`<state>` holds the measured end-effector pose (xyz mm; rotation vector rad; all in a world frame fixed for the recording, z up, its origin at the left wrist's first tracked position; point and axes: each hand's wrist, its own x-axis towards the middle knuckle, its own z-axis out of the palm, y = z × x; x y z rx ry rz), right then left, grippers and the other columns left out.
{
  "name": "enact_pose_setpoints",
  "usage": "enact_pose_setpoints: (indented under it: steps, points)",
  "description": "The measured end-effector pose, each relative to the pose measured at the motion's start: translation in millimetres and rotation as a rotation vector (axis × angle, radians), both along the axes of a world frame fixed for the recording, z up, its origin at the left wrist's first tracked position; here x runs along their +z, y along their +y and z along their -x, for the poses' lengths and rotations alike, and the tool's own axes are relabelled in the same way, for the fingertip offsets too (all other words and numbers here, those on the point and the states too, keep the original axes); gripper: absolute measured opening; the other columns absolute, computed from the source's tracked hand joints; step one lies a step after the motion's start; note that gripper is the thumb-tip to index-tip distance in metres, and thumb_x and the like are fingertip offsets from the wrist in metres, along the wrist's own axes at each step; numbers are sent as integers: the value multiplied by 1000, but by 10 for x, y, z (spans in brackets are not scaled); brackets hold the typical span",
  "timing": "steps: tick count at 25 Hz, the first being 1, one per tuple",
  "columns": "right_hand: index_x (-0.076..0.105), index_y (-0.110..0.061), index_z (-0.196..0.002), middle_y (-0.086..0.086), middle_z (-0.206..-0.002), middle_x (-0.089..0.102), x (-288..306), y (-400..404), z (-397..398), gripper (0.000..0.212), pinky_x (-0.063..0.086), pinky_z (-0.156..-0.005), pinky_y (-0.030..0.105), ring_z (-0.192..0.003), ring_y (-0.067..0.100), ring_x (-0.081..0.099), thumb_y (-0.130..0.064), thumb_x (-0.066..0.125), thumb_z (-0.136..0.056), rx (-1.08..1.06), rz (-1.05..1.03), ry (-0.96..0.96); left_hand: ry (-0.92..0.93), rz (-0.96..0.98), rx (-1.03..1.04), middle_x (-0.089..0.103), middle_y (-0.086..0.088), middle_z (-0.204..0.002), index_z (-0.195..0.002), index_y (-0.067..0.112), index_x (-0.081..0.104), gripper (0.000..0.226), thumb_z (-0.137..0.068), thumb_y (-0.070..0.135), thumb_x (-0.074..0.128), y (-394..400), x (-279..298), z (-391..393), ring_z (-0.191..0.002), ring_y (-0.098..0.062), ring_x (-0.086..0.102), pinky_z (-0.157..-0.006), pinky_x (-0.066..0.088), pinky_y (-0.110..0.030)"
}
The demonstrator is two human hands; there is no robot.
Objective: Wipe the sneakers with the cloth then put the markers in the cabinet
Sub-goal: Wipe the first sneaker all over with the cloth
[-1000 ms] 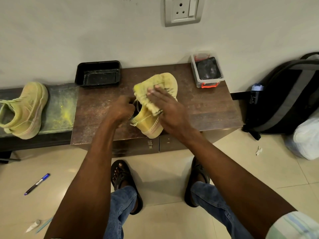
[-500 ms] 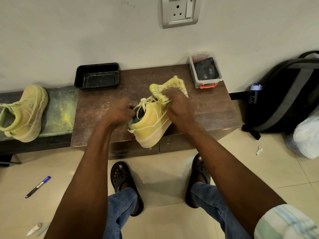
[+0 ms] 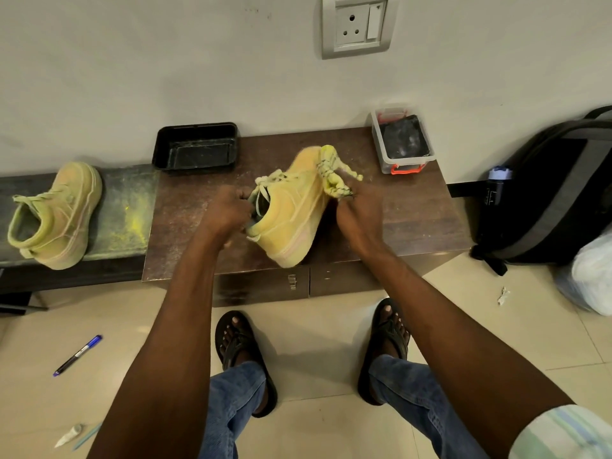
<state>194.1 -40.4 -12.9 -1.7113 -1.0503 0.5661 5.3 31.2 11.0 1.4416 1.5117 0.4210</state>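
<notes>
Head view showed a dusty yellow lace-up sneaker (image 3: 291, 210) tilted on the brown wooden cabinet top (image 3: 414, 220), its collar gripped by the left hand (image 3: 228, 215); the right hand (image 3: 359, 215) clutched a bunched yellow-stained cloth (image 3: 334, 175) against its toe. A matching second sneaker (image 3: 56, 215) sat far left.

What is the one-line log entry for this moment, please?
step: wiping | left hand: holds sneaker at collar | right hand: grips cloth on toe | marker: on floor

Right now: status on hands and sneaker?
Left hand grips sneaker at collar. Right hand holds cloth near the toe. Nothing blocking.
</notes>
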Motion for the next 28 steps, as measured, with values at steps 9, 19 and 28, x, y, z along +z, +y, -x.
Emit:
enact_pose_setpoints:
  steps: [9,19,28]
  points:
    - [65,-12,-119,7,-123,65,89,-457,457,34,51,-90,35,-109,24,62,-11,50,-89,304,90,-451,12,-81,251,71,-16,-76,-71,11,71,27,-75,-1,47,69,-92,-82,-65,-24,62,-61,54,-41]
    - [72,-11,-90,9,-87,73,180,-231,64,42,60,-64,43,-80,25,71,10,39,-73,-215,-21,595,138,-208,145,56,-4,-61,-62,11,61,24,-76,-3,47,-34,0,-134,-56,-17,48,-53,41,-30]
    - [63,-8,-90,14,-102,67,143,61,381,40,53,-85,53,-91,35,64,11,32,-75,-250,118,1261,339,-367,147,58,1,-62,-62,17,56,25,-80,0,50,-330,230,409,-53,-13,46,-46,30,-23]
